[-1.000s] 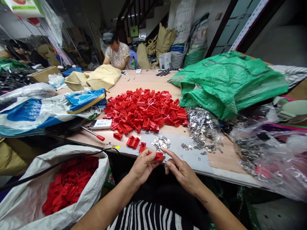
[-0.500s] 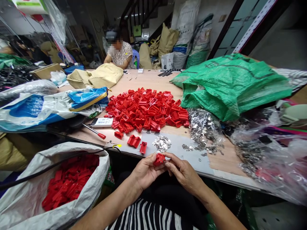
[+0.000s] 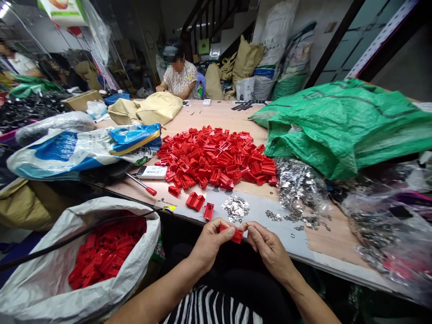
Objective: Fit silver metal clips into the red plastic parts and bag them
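My left hand (image 3: 213, 239) grips a small red plastic case (image 3: 237, 236) between thumb and fingers, just off the table's front edge. Pinched together at the case's right end are the fingers of my right hand (image 3: 265, 246); whatever they hold is too small to make out. Just beyond my hands lies a little heap of flat silvery metal pieces (image 3: 235, 208) on a grey sheet (image 3: 270, 231). Several loose red cases (image 3: 195, 201) sit to its left, and a big pile of the same red cases (image 3: 212, 157) covers the middle of the table.
A white sack (image 3: 37, 265) of red cases stands at lower left. A red-handled screwdriver-like tool (image 3: 150, 191) lies near a white box (image 3: 152, 172). Right are a clear bag of metal pieces (image 3: 300, 184) and a green sack (image 3: 347, 121). A person (image 3: 180, 76) sits across the table (image 3: 216, 112).
The red case has turned between my fingers and now lies more lengthwise. My right hand has drawn slightly away to its right end. The whole view has shifted a little.
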Demonstrator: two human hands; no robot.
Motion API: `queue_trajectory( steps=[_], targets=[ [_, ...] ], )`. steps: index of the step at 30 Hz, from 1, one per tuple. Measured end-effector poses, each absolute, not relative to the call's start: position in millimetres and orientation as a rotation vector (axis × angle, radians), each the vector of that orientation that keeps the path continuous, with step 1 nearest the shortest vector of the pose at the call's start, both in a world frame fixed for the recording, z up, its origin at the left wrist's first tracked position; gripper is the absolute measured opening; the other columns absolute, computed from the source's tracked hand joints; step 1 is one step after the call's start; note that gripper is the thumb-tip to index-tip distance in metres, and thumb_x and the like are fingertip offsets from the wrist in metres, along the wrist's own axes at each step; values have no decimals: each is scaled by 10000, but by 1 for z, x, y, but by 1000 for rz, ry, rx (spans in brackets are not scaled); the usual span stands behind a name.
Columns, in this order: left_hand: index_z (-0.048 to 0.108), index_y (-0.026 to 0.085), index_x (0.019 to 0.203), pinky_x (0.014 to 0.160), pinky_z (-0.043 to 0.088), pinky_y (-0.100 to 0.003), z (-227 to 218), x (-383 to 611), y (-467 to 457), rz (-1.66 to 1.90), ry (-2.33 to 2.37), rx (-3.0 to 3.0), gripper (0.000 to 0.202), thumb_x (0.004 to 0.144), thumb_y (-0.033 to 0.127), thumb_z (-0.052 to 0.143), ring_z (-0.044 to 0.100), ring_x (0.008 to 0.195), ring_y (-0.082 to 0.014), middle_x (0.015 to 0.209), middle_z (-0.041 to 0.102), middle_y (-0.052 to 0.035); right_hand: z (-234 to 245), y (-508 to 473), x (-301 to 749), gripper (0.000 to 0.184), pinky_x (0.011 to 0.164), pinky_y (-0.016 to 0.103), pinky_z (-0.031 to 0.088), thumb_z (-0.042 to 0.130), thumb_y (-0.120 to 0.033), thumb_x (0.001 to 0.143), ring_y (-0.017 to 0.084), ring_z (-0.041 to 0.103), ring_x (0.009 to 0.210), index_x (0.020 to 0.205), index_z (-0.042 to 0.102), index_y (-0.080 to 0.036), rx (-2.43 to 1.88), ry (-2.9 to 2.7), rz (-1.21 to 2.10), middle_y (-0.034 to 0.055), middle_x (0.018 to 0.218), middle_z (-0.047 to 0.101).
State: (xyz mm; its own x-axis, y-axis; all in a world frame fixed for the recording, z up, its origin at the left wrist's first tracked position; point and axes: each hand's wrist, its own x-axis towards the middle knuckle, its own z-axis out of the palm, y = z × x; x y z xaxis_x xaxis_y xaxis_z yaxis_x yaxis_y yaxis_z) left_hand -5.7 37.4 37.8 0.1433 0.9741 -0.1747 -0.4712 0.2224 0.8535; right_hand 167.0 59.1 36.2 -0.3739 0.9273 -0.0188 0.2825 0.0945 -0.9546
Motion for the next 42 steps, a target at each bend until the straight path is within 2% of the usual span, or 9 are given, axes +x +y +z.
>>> queue_trajectory(
  steps=[2,6,11,16,20,22,27,31,42],
  targets=[
    [664,162,727,895,463,-349,38,-13,41,1333,1122,1171,125,775,268,712,627,908,-201,933,678,-67,33,61,167,391,545,262,313,367,-480,962,123,373,524,1043,600,-176,-1208,-1680,1325,-57,556,381],
    [685,189,784,1005,411,-449,25,-37,61,1553,1524,1711,63,817,238,663,583,1071,-242,1034,653,-84,25,62,169,416,534,268,286,383,-515,946,124,352,524,1081,581,-175,-1253,-1598,1374,-58,564,379],
    [684,195,770,1073,344,-531,1,-62,89,1443,1932,1891,51,812,217,665,465,1232,-284,1137,618,-86,17,59,170,462,517,269,264,409,-572,912,126,336,524,1069,585,-175,-1279,-1532,1439,-55,566,376],
    [691,211,839,1073,360,-499,-5,-63,90,1266,2057,1903,83,837,272,635,458,1243,-270,1199,584,-90,12,55,170,499,499,261,251,448,-626,866,129,331,526,1043,601,-186,-1333,-1456,1467,-55,560,363],
    [666,222,991,1073,334,-546,2,-56,80,1047,2091,1948,378,737,500,700,406,1293,-325,1290,534,-121,4,54,171,486,494,254,259,463,-621,861,126,331,530,1044,610,-194,-1377,-1411,1458,-49,575,377],
    [637,214,1060,1080,301,-582,5,-51,78,930,2121,1952,512,676,540,732,367,1317,-358,1327,512,-131,-2,55,173,495,491,253,274,463,-627,858,128,342,530,1047,614,-195,-1376,-1443,1470,-45,571,386],
    [612,218,1071,1062,340,-542,7,-42,81,799,2161,1939,509,630,414,773,329,1328,-371,1304,520,-109,-14,60,177,515,487,250,303,455,-640,854,134,382,535,1058,620,-197,-1364,-1511,1459,-36,570,410],
    [621,241,1047,1010,397,-492,6,-43,83,766,2185,1983,397,662,263,716,403,1250,-337,1263,524,-98,-14,58,179,507,504,252,329,466,-639,848,140,401,547,1050,622,-201,-1378,-1514,1469,-33,581,420],
    [610,253,1027,940,448,-466,0,-57,88,967,1966,2117,413,649,90,635,477,1121,-294,1194,591,-63,-15,52,171,526,493,259,288,450,-678,833,133,346,530,1007,605,-206,-1392,-1488,1532,-42,580,398]
  ],
)
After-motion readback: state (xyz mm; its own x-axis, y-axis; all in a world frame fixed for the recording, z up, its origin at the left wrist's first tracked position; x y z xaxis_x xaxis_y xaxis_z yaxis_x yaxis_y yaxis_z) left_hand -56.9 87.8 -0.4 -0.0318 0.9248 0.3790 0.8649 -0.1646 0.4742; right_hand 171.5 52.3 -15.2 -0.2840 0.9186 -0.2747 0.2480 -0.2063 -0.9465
